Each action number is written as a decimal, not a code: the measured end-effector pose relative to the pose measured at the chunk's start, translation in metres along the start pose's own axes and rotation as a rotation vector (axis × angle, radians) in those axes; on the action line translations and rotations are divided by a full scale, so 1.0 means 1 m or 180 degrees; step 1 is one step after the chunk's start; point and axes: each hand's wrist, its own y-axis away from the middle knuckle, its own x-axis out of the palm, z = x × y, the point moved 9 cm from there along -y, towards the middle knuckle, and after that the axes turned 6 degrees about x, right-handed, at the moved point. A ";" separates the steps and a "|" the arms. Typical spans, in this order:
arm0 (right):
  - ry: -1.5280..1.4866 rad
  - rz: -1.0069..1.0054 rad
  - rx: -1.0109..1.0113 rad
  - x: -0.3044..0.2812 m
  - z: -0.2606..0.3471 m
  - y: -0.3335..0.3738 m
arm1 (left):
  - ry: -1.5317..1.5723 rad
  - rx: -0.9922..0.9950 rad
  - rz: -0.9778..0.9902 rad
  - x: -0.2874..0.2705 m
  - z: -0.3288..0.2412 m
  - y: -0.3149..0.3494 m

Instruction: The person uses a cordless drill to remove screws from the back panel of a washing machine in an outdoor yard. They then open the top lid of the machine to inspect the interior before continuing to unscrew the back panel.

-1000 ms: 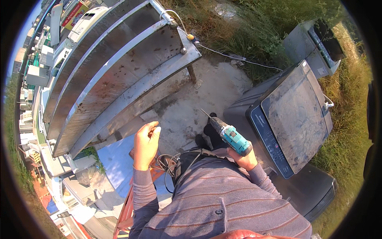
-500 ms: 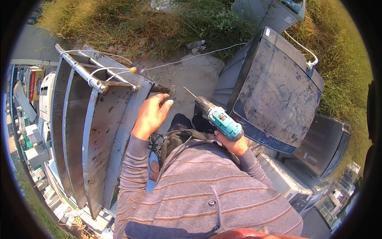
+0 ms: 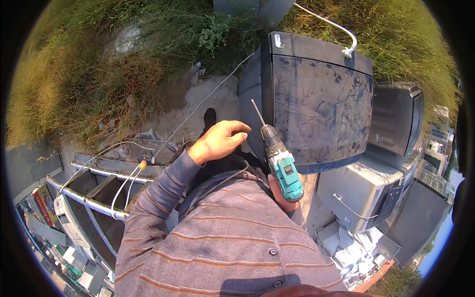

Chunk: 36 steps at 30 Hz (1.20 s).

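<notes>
A teal and black cordless drill [image 3: 284,171] is in my right hand [image 3: 280,194], which wraps round its handle mostly out of sight beneath the body. Its long thin bit points up and away, beside the dark top-loading washing machine [image 3: 316,111]. My left hand [image 3: 220,141] hovers in front of my body, loosely bent, with a gap between thumb and fingers and nothing held. It is left of the drill, apart from the washing machine.
A metal shelf rack [image 3: 89,202] with a white cord [image 3: 129,185] over it lies at the left. The cord runs on across the ground toward the washing machine. More old appliances [image 3: 354,190] stand at the right. Dry grass [image 3: 84,79] grows along the far side.
My view and body have turned to the right, so the rack now sits lower left and the washing machine nearer the middle. My left hand has moved away from the rack. The drill stays in my right.
</notes>
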 end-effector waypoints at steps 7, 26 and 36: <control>-0.0095 -0.0579 0.1292 0.026 -0.030 0.015 | -0.1346 0.0107 0.0813 -0.048 0.038 -0.075; 0.0980 0.0068 0.1596 0.049 -0.047 -0.045 | 0.0250 -0.0945 -0.0391 -0.162 0.306 -0.307; 0.0834 0.0319 0.1534 0.084 -0.002 -0.193 | -0.0873 0.0008 -0.1860 -0.330 0.128 -0.327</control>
